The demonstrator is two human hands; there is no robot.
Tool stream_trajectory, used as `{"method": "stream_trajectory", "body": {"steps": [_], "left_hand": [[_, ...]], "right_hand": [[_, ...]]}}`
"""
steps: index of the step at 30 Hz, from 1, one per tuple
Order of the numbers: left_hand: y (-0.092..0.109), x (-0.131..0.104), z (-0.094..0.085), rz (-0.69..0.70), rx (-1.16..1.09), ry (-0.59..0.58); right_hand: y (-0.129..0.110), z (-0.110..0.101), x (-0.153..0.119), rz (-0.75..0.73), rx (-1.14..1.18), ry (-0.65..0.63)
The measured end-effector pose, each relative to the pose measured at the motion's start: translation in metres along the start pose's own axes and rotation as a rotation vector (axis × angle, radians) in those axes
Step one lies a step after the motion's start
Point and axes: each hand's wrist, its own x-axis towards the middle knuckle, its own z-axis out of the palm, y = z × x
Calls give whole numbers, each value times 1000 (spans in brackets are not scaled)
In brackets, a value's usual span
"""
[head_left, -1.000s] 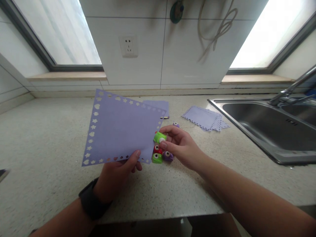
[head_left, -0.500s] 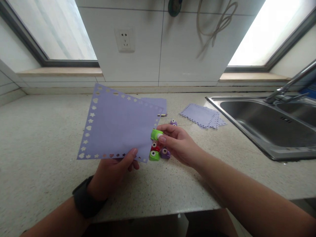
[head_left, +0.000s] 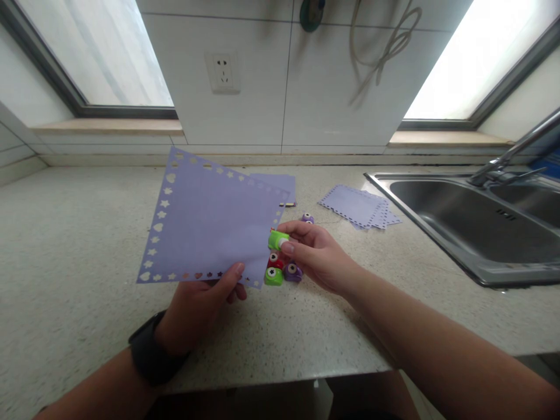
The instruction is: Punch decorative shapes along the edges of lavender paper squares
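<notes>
The left hand [head_left: 207, 300] grips a large, thin, lilac rectangular paper sheet [head_left: 214, 224] along its near edge, thumb on top and fingers underneath. The sheet is held tilted above a pale, speckled stone worktop [head_left: 74, 233]. Small cut-out shapes, among them stars, hearts and flowers, line its edges. A black watch with a dark strap [head_left: 153, 350] circles the wrist below the sheet.

At the sheet's right edge, the right hand [head_left: 317, 256] pinches a bright green plastic craft punch with a white button [head_left: 277, 240] between thumb and fingers. Whether the paper sits inside its slot cannot be told.

Just to the right of the sheet's near right corner, three rounded plastic punches stand grouped on the worktop: a red one with a white top [head_left: 275, 260], a lime-green one with a white top [head_left: 273, 277] and a dark purple one with a pale top [head_left: 293, 272]. Small purple punches [head_left: 307, 217] stand beyond the right hand, right of the sheet.

Partly hidden behind the sheet lies plain lilac paper [head_left: 277, 184]. Well to the sheet's right are overlapping lilac cards with notched borders [head_left: 353, 205], and farther right a stainless-steel sink [head_left: 455, 224].
</notes>
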Motion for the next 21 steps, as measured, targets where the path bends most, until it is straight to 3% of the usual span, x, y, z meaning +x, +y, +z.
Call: {"method": "stream_trajectory", "body": {"steps": [13,21], "left_hand": [[5,-1,0,-5,-42,-101],[3,-5,0,-71,-79,-247]], "right_hand": [[2,1,0,-8,-53,2],[3,-3,0,-8,-57,-32]]}}
